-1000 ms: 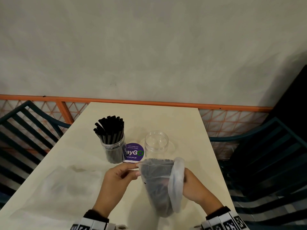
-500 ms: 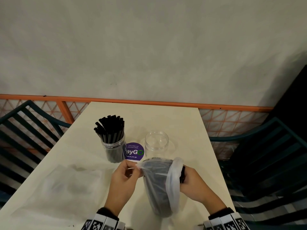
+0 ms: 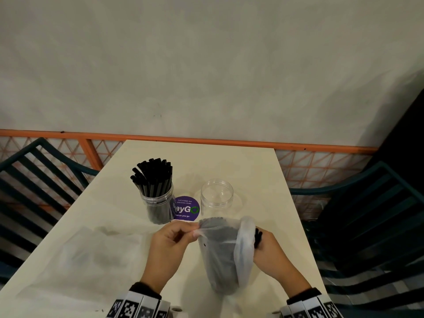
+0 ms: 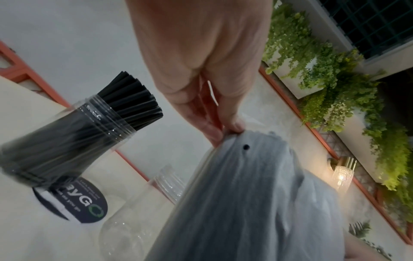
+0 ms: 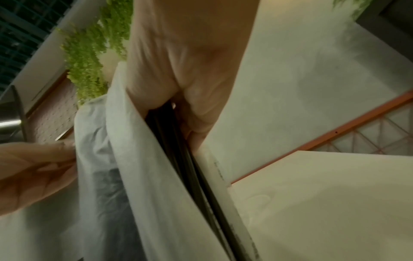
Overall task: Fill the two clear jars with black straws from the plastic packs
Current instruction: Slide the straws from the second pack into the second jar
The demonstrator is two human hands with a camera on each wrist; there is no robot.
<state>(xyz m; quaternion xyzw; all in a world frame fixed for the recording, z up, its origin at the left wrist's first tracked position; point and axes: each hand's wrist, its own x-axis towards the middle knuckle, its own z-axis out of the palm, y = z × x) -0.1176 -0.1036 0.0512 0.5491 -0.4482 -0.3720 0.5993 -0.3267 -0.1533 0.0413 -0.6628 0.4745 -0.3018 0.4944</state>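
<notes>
A clear jar (image 3: 158, 204) packed with black straws stands left of an empty clear jar (image 3: 216, 196) mid-table. In front of them a frosted plastic pack (image 3: 221, 255) of black straws stands upright. My left hand (image 3: 171, 243) pinches the pack's top edge (image 4: 225, 134) between thumb and fingers. My right hand (image 3: 269, 250) is at the pack's open right side, its fingers curled round a few black straws (image 3: 258, 237) whose tips stick out of the mouth. In the right wrist view those straws (image 5: 178, 141) run down inside the pack (image 5: 145, 167) below my right hand (image 5: 190, 88).
A purple round sticker (image 3: 186, 208) lies between the jars. A limp, flattened plastic pack (image 3: 91, 255) lies on the cream table (image 3: 206, 161) to the left. Dark slatted chairs (image 3: 367, 226) flank the table, and an orange rail (image 3: 206, 141) runs behind it.
Both hands and the pack have shifted slightly toward the jars. Black straw tips now show in my right hand at the pack's mouth, where a second ago none showed.
</notes>
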